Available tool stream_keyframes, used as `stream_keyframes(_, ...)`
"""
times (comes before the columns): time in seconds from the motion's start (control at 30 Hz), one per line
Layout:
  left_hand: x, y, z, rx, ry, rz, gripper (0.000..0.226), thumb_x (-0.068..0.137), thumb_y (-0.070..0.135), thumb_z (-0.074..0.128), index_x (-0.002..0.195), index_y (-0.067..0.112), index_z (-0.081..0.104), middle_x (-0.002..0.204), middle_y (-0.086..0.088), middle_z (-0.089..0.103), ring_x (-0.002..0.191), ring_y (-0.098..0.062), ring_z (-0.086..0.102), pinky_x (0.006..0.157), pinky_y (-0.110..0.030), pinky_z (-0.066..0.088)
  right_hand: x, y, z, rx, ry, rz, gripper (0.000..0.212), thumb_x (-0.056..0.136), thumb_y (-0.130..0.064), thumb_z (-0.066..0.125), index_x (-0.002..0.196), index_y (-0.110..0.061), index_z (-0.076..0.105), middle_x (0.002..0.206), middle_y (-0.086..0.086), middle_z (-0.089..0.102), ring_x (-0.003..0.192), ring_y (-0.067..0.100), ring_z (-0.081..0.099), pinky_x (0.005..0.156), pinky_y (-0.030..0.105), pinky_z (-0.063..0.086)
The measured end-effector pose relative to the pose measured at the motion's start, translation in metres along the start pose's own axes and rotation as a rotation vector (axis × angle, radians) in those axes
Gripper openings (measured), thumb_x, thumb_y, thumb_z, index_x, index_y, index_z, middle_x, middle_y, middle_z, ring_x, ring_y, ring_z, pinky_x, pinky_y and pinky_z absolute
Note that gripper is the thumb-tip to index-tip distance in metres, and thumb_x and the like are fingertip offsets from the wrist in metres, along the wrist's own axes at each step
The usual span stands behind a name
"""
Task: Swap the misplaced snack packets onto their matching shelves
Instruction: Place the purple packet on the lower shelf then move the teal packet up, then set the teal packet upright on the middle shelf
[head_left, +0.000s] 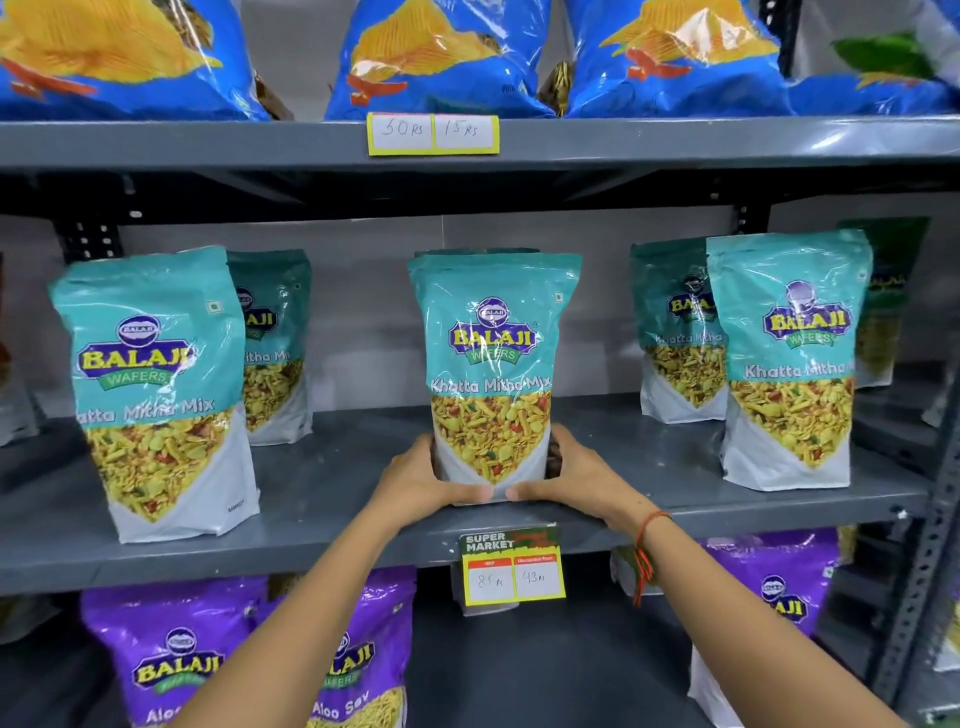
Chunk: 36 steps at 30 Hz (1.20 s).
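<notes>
A teal Khatta Mitha Mix packet (492, 364) stands upright at the middle of the grey middle shelf (332, 488). My left hand (421, 483) grips its lower left side and my right hand (566, 480) grips its lower right side, thumbs meeting across the front bottom edge. Another teal packet top shows just behind it. More teal packets stand on the same shelf at the left (156, 395) and at the right (787, 358). Purple Aloo Sev packets (176, 660) fill the shelf below. Blue wafer bags (441, 57) line the top shelf.
A yellow price label (511, 569) hangs from the middle shelf's front edge, another (432, 133) from the top shelf's. A green packet (883, 291) stands at the far right behind the teal ones. A perforated steel upright (924, 571) bounds the right side.
</notes>
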<state>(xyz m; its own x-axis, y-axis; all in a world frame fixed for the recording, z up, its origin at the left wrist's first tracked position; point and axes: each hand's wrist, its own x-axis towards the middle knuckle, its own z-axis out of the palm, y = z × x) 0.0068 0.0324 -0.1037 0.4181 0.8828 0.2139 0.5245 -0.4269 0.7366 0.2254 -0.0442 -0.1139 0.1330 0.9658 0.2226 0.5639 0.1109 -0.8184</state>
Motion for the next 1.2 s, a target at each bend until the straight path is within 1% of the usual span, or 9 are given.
stream_keyframes(0.13, -0.028, 0.003, -0.004, -0.115, 0.279, 0.134, 0.096, 0.056, 0.055, 0.085, 0.137, 0.027, 0.043, 0.128, 0.007, 0.061, 0.116, -0.011, 0.058, 0.096, -0.03, 0.046, -0.02, -0.01, 0.019, 0.08, 0.394, -0.118, 0.096, 0.064, -0.053, 0.084, 0.144, -0.023, 0.04, 0.144, -0.004, 0.052, 0.133, 0.014, 0.05, 0.11, 0.035, 0.043)
stream_keyframes(0.23, -0.067, -0.011, -0.004, -0.289, 0.634, 0.263, 0.054, 0.074, 0.04, 0.08, 0.121, 0.023, 0.059, 0.109, 0.004, 0.069, 0.098, -0.007, 0.066, 0.089, -0.022, 0.048, -0.059, -0.019, 0.052, 0.11, 0.72, -0.335, 0.058, 0.079, -0.033, 0.077, 0.13, -0.017, 0.055, 0.122, -0.006, 0.058, 0.116, 0.014, 0.057, 0.097, 0.027, 0.045)
stream_keyframes(0.4, -0.124, -0.105, 0.02, -0.377, 0.934, 0.156, 0.008, 0.088, 0.03, 0.067, 0.095, 0.032, 0.063, 0.086, 0.003, 0.067, 0.08, -0.014, 0.063, 0.078, -0.038, 0.052, -0.109, 0.005, 0.134, -0.001, 0.685, -0.643, 0.016, 0.084, -0.021, 0.072, 0.097, -0.013, 0.068, 0.092, -0.003, 0.068, 0.09, 0.015, 0.061, 0.084, 0.024, 0.047)
stream_keyframes(0.53, -0.148, -0.206, 0.047, -0.368, 0.812, -0.158, 0.02, 0.077, 0.03, 0.065, 0.091, 0.043, 0.06, 0.085, 0.011, 0.068, 0.072, -0.008, 0.059, 0.07, -0.035, 0.05, -0.111, 0.057, 0.197, -0.134, 0.346, -0.551, 0.017, 0.086, -0.025, 0.071, 0.102, -0.023, 0.065, 0.091, -0.007, 0.068, 0.084, 0.011, 0.061, 0.076, 0.031, 0.05)
stream_keyframes(0.63, -0.161, -0.262, 0.058, -0.396, 0.613, -0.484, 0.041, 0.075, 0.011, 0.069, 0.105, 0.036, 0.056, 0.103, -0.006, 0.068, 0.077, -0.005, 0.063, 0.063, -0.011, 0.05, -0.1, 0.088, 0.232, -0.114, 0.008, -0.141, 0.05, 0.084, -0.032, 0.07, 0.13, -0.031, 0.05, 0.103, -0.013, 0.063, 0.088, 0.008, 0.062, 0.08, 0.034, 0.054)
stream_keyframes(0.7, -0.162, -0.283, 0.066, -0.422, 0.365, -0.645, 0.048, 0.069, 0.004, 0.077, 0.094, 0.034, 0.049, 0.096, 0.003, 0.059, 0.068, 0.008, 0.064, 0.059, -0.002, 0.046, -0.087, 0.105, 0.254, -0.052, -0.163, 0.105, 0.073, 0.082, -0.035, 0.072, 0.145, -0.027, 0.036, 0.114, -0.01, 0.059, 0.098, 0.015, 0.066, 0.087, 0.036, 0.054)
stream_keyframes(0.8, -0.157, -0.313, 0.081, -0.422, 0.12, -0.621, 0.077, 0.035, 0.016, 0.085, 0.1, 0.029, 0.046, 0.095, -0.002, 0.056, 0.082, -0.004, 0.064, 0.08, -0.03, 0.055, -0.07, 0.13, 0.284, -0.059, -0.33, 0.271, 0.075, 0.077, -0.035, 0.075, 0.139, -0.017, 0.037, 0.113, 0.01, 0.069, 0.099, 0.032, 0.069, 0.085, 0.045, 0.056)
stream_keyframes(0.97, -0.155, -0.334, 0.094, -0.508, 0.087, -0.644, 0.104, 0.036, 0.033, 0.094, 0.127, 0.014, 0.046, 0.115, -0.016, 0.066, 0.102, -0.033, 0.066, 0.085, -0.041, 0.058, -0.059, 0.16, 0.314, -0.072, -0.427, 0.314, 0.092, 0.054, -0.062, 0.071, 0.128, -0.013, 0.045, 0.109, 0.016, 0.071, 0.099, 0.034, 0.069, 0.075, 0.039, 0.05)
stream_keyframes(1.2, -0.152, -0.312, 0.109, -0.547, 0.168, -0.646, 0.103, 0.026, 0.046, 0.096, 0.114, 0.015, 0.053, 0.102, -0.015, 0.072, 0.095, -0.033, 0.069, 0.076, -0.032, 0.06, -0.058, 0.161, 0.305, -0.154, -0.327, 0.3, 0.062, 0.066, -0.04, 0.066, 0.12, -0.016, 0.052, 0.106, 0.012, 0.074, 0.099, 0.032, 0.071, 0.085, 0.045, 0.059)
